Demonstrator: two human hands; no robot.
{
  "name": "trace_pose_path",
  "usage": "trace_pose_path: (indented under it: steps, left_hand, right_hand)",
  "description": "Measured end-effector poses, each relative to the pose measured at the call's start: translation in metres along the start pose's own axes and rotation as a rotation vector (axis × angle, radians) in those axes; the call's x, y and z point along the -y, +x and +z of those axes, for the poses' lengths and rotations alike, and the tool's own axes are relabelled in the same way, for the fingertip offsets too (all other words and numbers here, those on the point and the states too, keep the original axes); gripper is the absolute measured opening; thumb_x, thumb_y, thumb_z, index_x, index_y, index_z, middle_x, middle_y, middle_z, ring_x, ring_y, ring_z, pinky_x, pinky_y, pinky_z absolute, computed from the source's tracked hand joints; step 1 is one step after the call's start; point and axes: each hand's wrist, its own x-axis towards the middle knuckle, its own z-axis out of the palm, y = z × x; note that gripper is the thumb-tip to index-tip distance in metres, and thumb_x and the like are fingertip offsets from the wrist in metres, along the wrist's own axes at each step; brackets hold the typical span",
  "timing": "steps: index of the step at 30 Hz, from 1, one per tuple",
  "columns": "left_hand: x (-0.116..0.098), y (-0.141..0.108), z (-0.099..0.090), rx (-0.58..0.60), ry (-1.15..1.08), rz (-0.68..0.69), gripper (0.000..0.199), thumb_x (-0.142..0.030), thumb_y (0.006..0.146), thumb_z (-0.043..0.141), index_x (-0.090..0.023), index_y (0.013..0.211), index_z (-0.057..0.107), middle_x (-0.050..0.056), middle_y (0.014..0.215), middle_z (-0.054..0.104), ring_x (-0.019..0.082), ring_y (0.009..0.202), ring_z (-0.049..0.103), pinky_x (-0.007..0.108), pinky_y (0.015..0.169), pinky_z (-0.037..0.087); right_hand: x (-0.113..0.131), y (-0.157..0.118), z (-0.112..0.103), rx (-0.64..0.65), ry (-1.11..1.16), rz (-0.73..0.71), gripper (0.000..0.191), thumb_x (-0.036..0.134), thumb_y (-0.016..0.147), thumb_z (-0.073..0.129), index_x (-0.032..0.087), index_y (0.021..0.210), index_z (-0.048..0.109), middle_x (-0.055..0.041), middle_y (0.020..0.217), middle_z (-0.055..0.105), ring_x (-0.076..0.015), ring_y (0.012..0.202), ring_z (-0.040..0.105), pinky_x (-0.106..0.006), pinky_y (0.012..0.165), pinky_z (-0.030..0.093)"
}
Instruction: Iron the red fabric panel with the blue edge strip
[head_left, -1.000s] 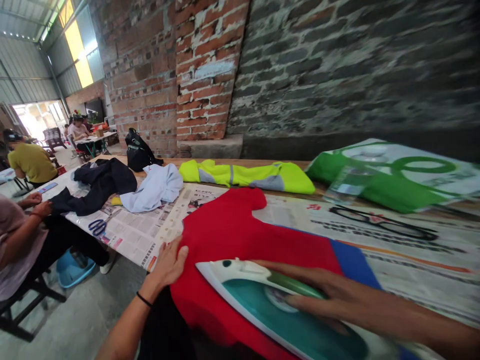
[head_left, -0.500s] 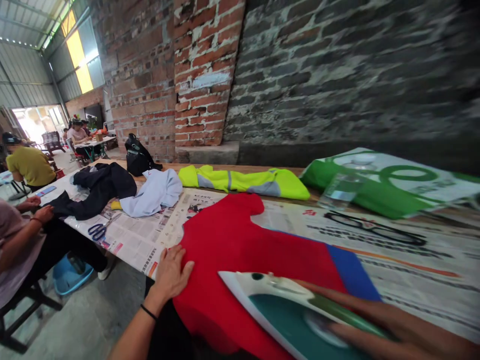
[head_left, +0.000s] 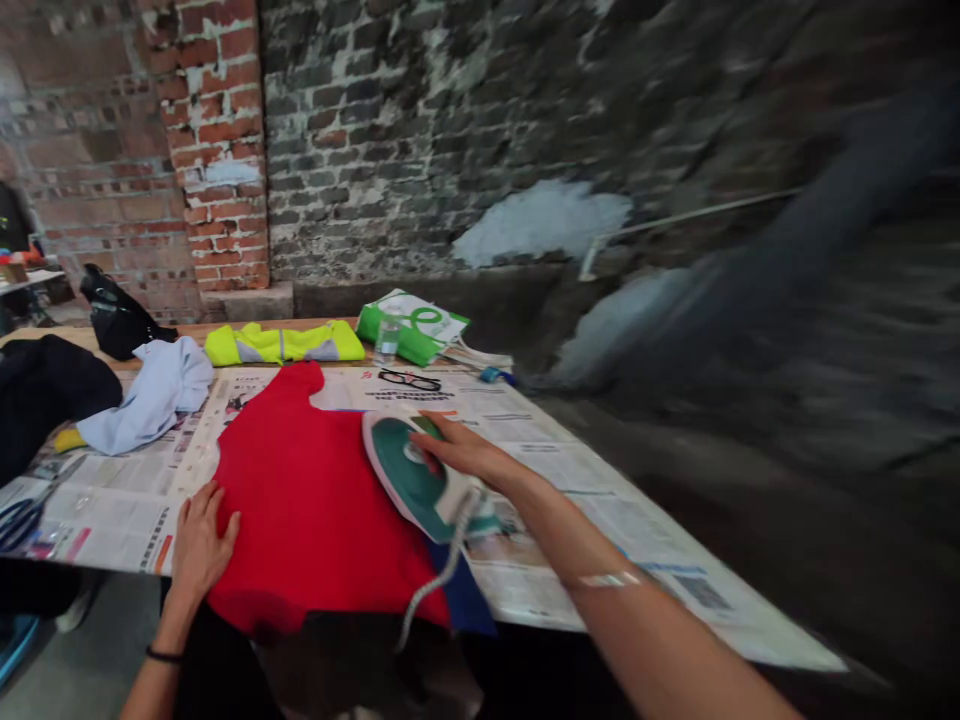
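A red cloth piece [head_left: 300, 490] with a blue band [head_left: 466, 592] along its right end lies flat on the newspaper-covered table. My left hand [head_left: 201, 540] rests on the cloth's left edge, fingers spread. The handle of a green and white steam iron [head_left: 405, 470] is in my right hand [head_left: 461, 447]. The iron is on the right part of the cloth, near the blue band, its pale cord [head_left: 442, 575] hanging toward me. Part of the blue band is hidden beneath the iron.
Behind the cloth are a folded neon-yellow garment [head_left: 285, 343], a green and white bag [head_left: 416, 325], a clear container [head_left: 387, 340] and black-framed glasses [head_left: 409, 380]. At left lie a pale blue garment [head_left: 154, 400], dark cloth [head_left: 52, 390], scissors [head_left: 21, 520] and a black bag [head_left: 120, 315]. A brick wall [head_left: 360, 150] stands behind.
The view has swung to the right. The iron in my right hand has moved from the cloth's near part to its right end by the blue band. My left hand still lies on the left edge.
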Motion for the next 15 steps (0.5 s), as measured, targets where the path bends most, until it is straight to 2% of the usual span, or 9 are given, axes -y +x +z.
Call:
trace_pose_path:
  steps: [4,7,9,12,15]
  left_hand:
    - [0.005,0.003,0.002,-0.033,0.011,0.018,0.045,-0.042,0.097,0.044,-0.016,0.129,0.062,0.016,0.142,0.063,0.03,0.133,0.057,0.053,0.116,0.04]
    - [0.009,0.005,0.004,-0.052,0.004,0.034,0.047,-0.044,0.097,0.042,-0.016,0.128,0.063,0.016,0.141,0.064,0.031,0.132,0.058,0.055,0.115,0.041]
    - [0.011,0.007,0.005,-0.072,-0.004,0.049,0.047,-0.044,0.096,0.042,-0.016,0.127,0.063,0.016,0.14,0.064,0.031,0.132,0.058,0.056,0.114,0.041]
    - [0.012,0.007,0.007,-0.088,-0.012,0.064,0.047,-0.044,0.095,0.041,-0.017,0.127,0.063,0.017,0.14,0.064,0.031,0.131,0.059,0.055,0.114,0.041]
    - [0.008,0.009,0.006,-0.085,-0.002,0.056,0.049,-0.045,0.094,0.041,-0.016,0.127,0.062,0.017,0.139,0.064,0.032,0.129,0.06,0.056,0.114,0.041]
  right_hand:
    - [0.034,0.044,0.013,-0.034,0.058,0.021,0.038,0.015,0.094,0.05,0.008,0.131,0.054,0.0066,0.054,0.053,-0.0131,0.05,0.054,-0.02,0.051,0.043]
    - [0.045,0.053,0.02,-0.013,0.083,0.012,0.038,0.014,0.095,0.051,0.009,0.133,0.053,0.0078,0.053,0.051,-0.0118,0.049,0.052,-0.019,0.049,0.042]
    - [0.044,0.042,0.021,0.027,0.096,-0.004,0.039,0.015,0.096,0.052,0.009,0.134,0.053,0.0078,0.055,0.052,-0.0114,0.049,0.053,-0.019,0.05,0.042]
    - [0.03,0.007,0.023,0.1,0.1,-0.034,0.044,0.019,0.097,0.056,0.011,0.141,0.05,0.0071,0.058,0.055,-0.0119,0.052,0.056,-0.02,0.052,0.045]
    - [0.018,-0.026,0.026,0.175,0.066,-0.068,0.055,0.022,0.099,0.054,0.011,0.152,0.04,0.0067,0.057,0.057,-0.0135,0.054,0.059,-0.022,0.057,0.048]
